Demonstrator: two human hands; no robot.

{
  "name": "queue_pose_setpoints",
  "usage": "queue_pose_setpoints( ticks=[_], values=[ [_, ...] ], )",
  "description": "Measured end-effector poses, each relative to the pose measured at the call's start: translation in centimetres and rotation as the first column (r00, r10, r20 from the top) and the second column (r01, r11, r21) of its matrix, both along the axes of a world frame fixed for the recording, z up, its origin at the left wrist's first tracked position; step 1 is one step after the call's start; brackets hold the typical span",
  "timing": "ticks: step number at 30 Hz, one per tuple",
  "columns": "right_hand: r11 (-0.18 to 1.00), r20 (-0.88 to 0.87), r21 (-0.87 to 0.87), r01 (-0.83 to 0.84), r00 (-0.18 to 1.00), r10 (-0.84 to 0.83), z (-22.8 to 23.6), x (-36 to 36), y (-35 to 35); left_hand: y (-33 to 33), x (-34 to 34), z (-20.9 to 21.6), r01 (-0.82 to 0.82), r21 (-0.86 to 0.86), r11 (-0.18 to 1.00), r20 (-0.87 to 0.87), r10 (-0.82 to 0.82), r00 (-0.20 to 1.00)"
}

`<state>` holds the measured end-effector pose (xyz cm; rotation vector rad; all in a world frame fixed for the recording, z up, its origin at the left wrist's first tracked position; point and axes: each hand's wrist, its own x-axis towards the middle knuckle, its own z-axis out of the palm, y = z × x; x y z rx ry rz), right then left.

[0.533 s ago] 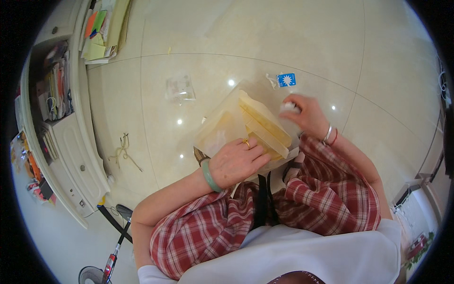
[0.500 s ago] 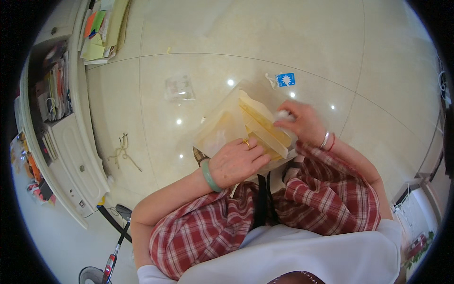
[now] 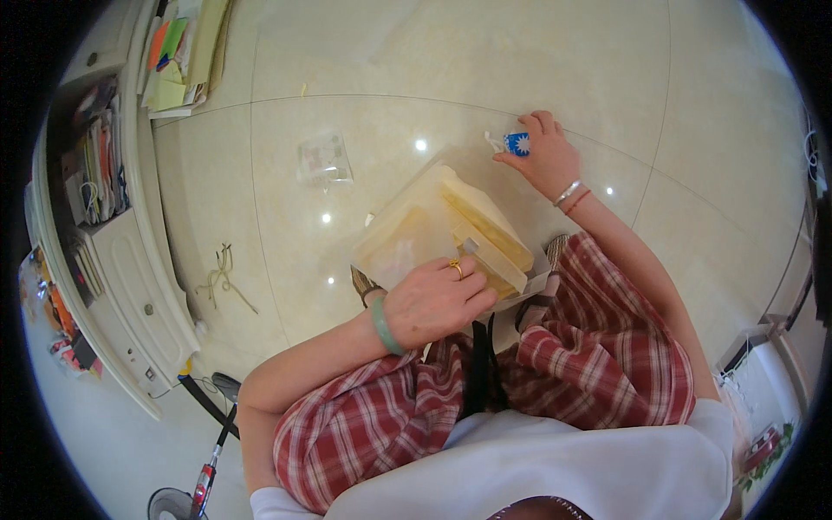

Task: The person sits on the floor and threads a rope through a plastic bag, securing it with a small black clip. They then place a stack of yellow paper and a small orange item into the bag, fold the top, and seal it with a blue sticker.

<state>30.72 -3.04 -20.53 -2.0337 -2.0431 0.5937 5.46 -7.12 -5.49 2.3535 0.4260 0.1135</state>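
Observation:
Between my legs stands a translucent plastic bag [image 3: 381,227] with yellowish, folder-like sheets [image 3: 485,221] inside. My left hand [image 3: 438,299], wearing a ring and a green bangle, is closed over the bag's near edge; its fingertips are partly hidden. Beyond the bag, my right hand [image 3: 548,156] reaches down to the floor. Its thumb and fingers close around a small blue packet [image 3: 517,144] with a white star-like shape, covering the packet's right side. A crumpled white strip [image 3: 493,141] lies just left of the packet.
A clear plastic sleeve [image 3: 325,161] and a tied cord [image 3: 225,279] lie on the tiled floor [image 3: 390,52]. To the left stands a white cabinet [image 3: 143,286] with papers on its shelves. A small fan [image 3: 169,503] is at the lower left.
My right hand has moved from the bag's right side, where it held something white, out to the blue packet. That white thing is gone from it. My left hand has stayed in place.

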Motion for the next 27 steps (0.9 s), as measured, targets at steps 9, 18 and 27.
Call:
queue_pose_setpoints(
  ticks=[9,18,27],
  values=[
    [0.987,-0.094,-0.156,0.036,0.994,-0.051,-2.3,-0.8,-1.3,0.0,-0.1,0.0,-0.001,-0.018,1.000,0.007,0.001,1.000],
    [0.972,-0.115,-0.234,-0.038,0.993,0.011,-1.7,0.3,-0.3,0.1,-0.3,-0.1,-0.022,-0.004,1.000,0.018,0.022,1.000],
    [0.918,-0.634,-0.340,-0.206,0.771,-0.061,8.8,-3.3,-5.8,-0.4,-0.7,-0.3,-0.014,0.039,0.999,0.004,0.014,1.000]
  ],
)
